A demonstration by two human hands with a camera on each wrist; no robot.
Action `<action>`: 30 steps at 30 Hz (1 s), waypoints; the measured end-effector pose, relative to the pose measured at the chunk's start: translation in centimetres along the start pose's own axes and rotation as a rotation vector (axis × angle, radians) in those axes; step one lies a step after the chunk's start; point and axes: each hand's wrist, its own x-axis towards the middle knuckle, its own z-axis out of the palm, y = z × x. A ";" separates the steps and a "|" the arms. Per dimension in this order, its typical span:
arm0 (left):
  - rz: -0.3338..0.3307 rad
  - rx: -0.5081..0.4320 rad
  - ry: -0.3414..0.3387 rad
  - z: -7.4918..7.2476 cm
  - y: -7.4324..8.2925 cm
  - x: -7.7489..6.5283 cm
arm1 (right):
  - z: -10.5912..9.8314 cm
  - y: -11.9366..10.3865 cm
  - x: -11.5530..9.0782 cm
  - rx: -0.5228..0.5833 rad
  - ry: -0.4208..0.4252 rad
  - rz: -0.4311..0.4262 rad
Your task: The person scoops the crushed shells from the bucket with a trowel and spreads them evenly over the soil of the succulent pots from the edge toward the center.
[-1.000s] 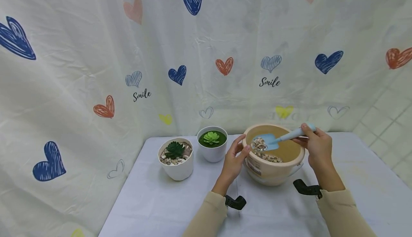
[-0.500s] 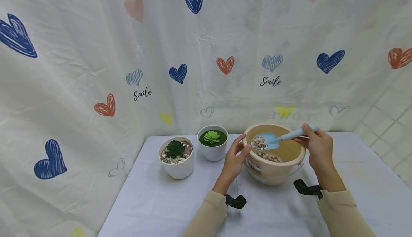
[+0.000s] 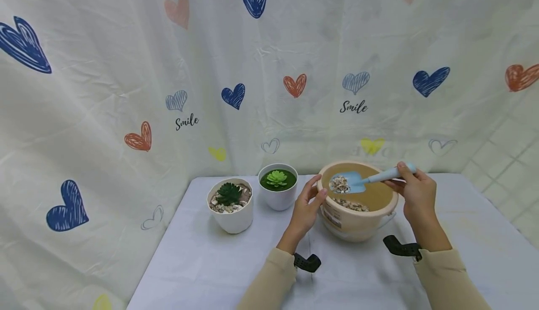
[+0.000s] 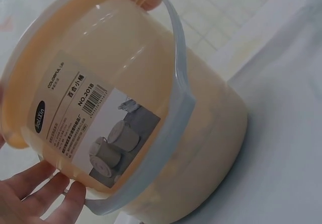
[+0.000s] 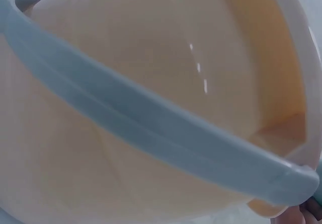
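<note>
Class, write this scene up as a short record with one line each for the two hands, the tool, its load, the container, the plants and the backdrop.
Left hand: holds the bucket by its rim
Right hand: grips the scoop's handle
Tool: light blue scoop
Load: small pebbles on the blade
Container: beige bucket, more pebbles inside, label outside
Plants: dark green and light green, each in a white pot
Backdrop: pale curtain with hearts

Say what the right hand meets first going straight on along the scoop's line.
Probably the bucket, on the side where the left hand holds it: the blue scoop in the right hand leads and points there. Scoop height against the bucket's top is unclear, so it might pass over.
</note>
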 end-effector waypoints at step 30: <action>0.120 0.328 -0.052 -10.0 6.3 -4.9 | 4.5 -1.2 -2.2 0.146 -0.139 0.004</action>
